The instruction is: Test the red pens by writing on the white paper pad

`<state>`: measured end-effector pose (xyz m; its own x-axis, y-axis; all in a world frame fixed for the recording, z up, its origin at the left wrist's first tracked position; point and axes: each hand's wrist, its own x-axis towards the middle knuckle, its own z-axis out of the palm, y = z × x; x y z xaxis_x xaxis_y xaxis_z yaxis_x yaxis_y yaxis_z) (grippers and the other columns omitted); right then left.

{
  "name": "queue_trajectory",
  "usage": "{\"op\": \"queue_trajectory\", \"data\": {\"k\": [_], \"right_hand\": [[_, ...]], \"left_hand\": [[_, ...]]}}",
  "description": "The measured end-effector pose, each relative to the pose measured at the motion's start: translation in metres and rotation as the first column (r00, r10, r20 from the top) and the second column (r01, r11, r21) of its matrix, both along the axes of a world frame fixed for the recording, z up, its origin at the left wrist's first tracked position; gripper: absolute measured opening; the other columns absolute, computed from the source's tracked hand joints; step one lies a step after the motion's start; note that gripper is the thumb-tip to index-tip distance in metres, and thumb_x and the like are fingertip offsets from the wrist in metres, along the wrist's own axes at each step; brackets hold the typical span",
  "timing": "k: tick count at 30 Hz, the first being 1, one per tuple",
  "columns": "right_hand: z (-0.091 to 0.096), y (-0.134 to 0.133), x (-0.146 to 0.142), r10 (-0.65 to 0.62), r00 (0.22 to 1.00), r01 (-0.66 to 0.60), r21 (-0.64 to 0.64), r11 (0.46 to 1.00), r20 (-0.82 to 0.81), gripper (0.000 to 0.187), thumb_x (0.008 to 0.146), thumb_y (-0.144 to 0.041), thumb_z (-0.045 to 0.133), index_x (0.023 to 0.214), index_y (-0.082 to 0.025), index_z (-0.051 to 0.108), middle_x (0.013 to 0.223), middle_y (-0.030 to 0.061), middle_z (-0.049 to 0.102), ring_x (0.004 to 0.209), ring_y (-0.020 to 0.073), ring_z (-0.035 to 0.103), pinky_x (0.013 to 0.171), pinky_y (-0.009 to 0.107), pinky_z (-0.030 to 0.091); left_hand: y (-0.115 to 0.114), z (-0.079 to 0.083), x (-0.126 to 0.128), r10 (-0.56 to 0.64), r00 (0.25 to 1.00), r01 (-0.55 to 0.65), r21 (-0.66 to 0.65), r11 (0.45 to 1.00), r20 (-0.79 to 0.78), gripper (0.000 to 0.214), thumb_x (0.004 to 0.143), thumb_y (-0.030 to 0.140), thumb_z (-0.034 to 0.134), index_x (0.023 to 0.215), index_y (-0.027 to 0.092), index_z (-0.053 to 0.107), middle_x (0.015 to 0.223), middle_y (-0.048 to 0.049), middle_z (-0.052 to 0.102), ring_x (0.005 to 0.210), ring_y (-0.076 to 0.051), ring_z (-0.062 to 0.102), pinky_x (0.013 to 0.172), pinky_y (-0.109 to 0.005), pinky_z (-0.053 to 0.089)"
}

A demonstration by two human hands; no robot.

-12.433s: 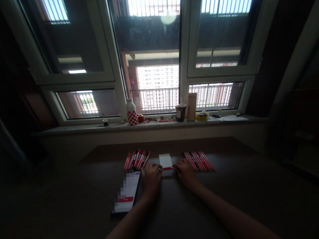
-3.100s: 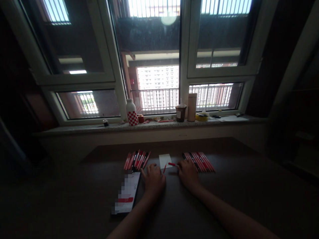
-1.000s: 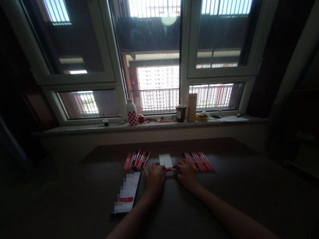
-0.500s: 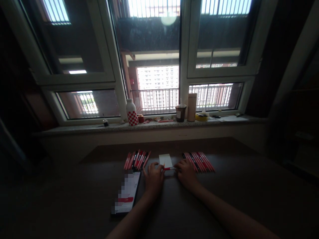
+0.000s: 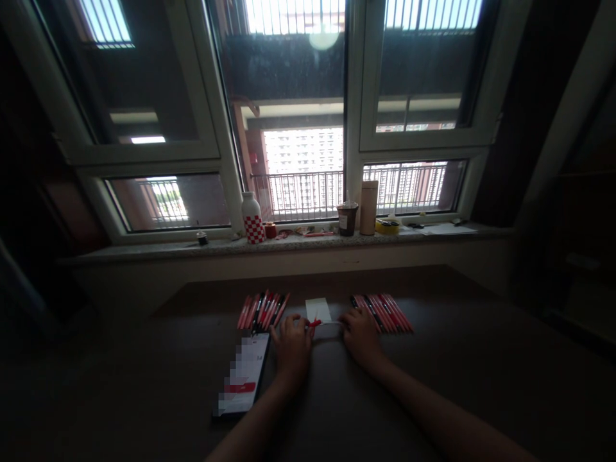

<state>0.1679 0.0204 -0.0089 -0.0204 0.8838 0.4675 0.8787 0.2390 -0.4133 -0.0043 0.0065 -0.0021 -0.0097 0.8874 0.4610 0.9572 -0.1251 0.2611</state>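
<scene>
Currently in hand: red-capped pen point(image 5: 321, 323), level over the white paper slip's point(image 5: 318, 308) near edge, between both hands.
Left hand point(image 5: 290, 344): fingertips pinch the red cap end.
Right hand point(image 5: 359, 333): fingertips pinch the pale barrel end.
Risk: we judge a slack pinch could let it roll into the right pen row point(image 5: 382, 312) on the dark table point(image 5: 433, 385).

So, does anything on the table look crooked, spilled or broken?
Nothing stands out. The left row of red and pink pens and the right row lie tidy either side of the small white paper slip; the lit phone lies flat by the left hand, which with the right hand holds one thin red pen.
</scene>
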Motion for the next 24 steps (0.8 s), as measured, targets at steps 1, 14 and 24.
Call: {"op": "queue_trajectory", "data": {"k": [1,14,24], "right_hand": [[0.0002,-0.0001,0.0001,-0.006,1.000,0.006,0.002,1.000,0.002,0.018,0.084,-0.018,0.054,0.090,-0.022,0.071,0.096,0.0053,0.067,0.102,0.0236,0.048,0.092,0.033,0.031],[-0.0018,0.0008,0.0006,-0.024,1.000,0.024,0.044,0.999,0.004,0.016,0.085,-0.019,0.056,0.088,-0.021,0.071,0.093,0.0050,0.067,0.101,0.0244,0.048,0.090,0.033,0.032],[-0.0053,0.0028,0.0007,-0.010,1.000,0.011,0.064,0.998,-0.005,0.015,0.084,-0.018,0.057,0.087,-0.021,0.071,0.092,0.0058,0.067,0.099,0.0252,0.049,0.089,0.034,0.032]], "left_hand": [[0.0000,0.0004,0.0001,-0.003,1.000,0.003,-0.004,1.000,0.003,0.025,0.089,0.030,0.044,0.102,0.024,0.064,0.118,-0.0070,0.056,0.114,-0.025,0.047,0.107,-0.057,0.021],[-0.0003,-0.0015,0.0019,-0.132,0.990,0.132,0.011,0.991,-0.043,0.016,0.084,0.031,0.053,0.093,0.022,0.064,0.121,-0.0070,0.055,0.119,-0.025,0.044,0.110,-0.061,0.013],[-0.0005,-0.0005,0.0046,-0.141,0.988,0.141,-0.011,0.990,-0.062,0.016,0.081,0.031,0.058,0.092,0.021,0.064,0.123,-0.0090,0.054,0.121,-0.027,0.043,0.109,-0.063,0.011]]}}
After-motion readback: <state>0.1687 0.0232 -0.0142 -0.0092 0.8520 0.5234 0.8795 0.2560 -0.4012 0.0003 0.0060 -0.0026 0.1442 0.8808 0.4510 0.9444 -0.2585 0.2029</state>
